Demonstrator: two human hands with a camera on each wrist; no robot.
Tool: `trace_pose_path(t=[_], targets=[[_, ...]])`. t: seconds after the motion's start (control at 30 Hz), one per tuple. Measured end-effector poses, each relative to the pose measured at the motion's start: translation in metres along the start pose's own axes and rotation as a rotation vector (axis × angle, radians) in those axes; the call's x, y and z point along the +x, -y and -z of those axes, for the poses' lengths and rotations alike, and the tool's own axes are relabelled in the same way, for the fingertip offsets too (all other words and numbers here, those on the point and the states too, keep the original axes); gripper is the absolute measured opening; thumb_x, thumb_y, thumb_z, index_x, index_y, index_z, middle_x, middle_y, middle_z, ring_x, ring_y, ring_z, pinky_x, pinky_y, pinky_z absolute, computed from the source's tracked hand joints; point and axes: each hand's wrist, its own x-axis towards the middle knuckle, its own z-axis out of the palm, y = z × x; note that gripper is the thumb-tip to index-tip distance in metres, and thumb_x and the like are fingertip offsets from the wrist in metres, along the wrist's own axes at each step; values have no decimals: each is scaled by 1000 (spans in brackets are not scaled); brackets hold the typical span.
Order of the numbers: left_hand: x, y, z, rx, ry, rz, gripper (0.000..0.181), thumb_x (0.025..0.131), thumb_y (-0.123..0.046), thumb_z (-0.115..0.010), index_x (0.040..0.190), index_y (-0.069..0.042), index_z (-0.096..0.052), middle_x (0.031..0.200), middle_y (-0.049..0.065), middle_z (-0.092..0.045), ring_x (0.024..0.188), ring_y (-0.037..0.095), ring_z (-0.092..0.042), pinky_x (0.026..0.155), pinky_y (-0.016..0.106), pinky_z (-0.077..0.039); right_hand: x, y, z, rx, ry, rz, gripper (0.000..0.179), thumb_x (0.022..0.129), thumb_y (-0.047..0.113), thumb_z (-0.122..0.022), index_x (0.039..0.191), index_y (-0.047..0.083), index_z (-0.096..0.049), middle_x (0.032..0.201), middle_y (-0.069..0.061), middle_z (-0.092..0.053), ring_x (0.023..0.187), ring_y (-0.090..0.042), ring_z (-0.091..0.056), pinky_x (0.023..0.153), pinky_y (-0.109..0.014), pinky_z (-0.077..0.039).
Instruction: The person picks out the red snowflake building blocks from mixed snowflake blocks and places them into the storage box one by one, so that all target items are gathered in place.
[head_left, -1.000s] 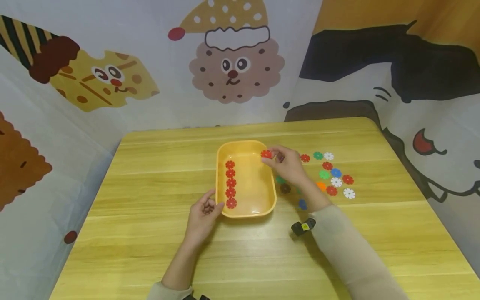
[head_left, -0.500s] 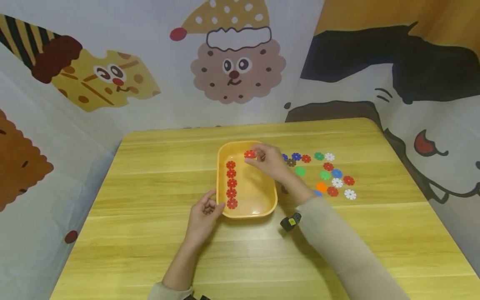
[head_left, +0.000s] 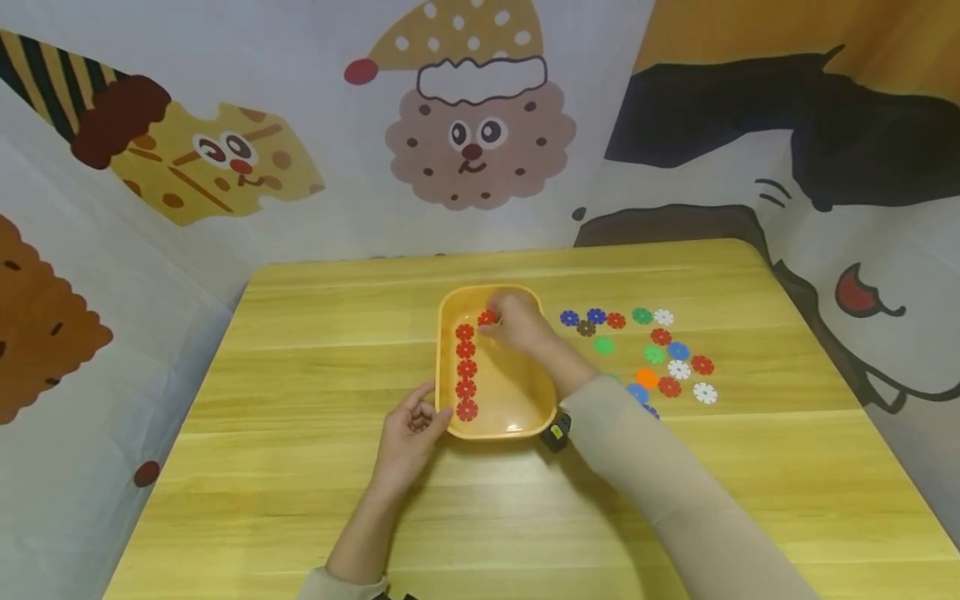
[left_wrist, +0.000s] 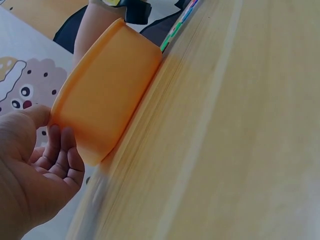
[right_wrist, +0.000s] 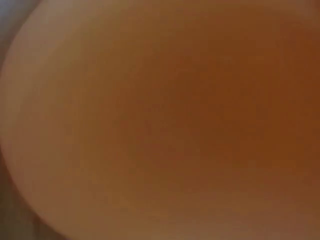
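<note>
A yellow tray (head_left: 517, 425) rests on the table with a column of several red notched plastic discs (head_left: 467, 368) along its left side. My left hand (head_left: 408, 437) holds the tray's near-left corner, thumb over the rim and fingers curled against the outer wall; the left wrist view shows this hand (left_wrist: 40, 170) at the orange-looking wall (left_wrist: 107, 85). Inside the tray's far end, my right hand (head_left: 519, 323) pinches another red disc (head_left: 487, 318), close to the top of the column. Its fingertips are partly hidden. The right wrist view is a close, brownish blur.
Right of the tray lie loose discs in several colours, among them a white disc (head_left: 705, 392), an orange disc (head_left: 647, 379) and a blue disc (head_left: 569, 318). A black wrist camera (head_left: 557, 433) hangs beside the tray's near-right corner. A cartoon-printed cloth (head_left: 315, 225) stands behind the table.
My right hand has carried the red disc from the tray's right rim leftward and down into the tray, near the column. The left hand keeps its hold on the corner.
</note>
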Motion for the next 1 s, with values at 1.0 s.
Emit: trace_pose_path(t=[1.0], targets=[[0, 2, -3, 26, -4, 25, 51, 95, -12, -72, 142, -2, -55, 87, 10, -62, 81, 17, -61, 74, 21, -55, -27, -36, 31, 195, -309, 120, 38, 96, 20, -72, 126, -3, -64, 102, -16, -64, 80, -24, -64, 66, -36, -56]])
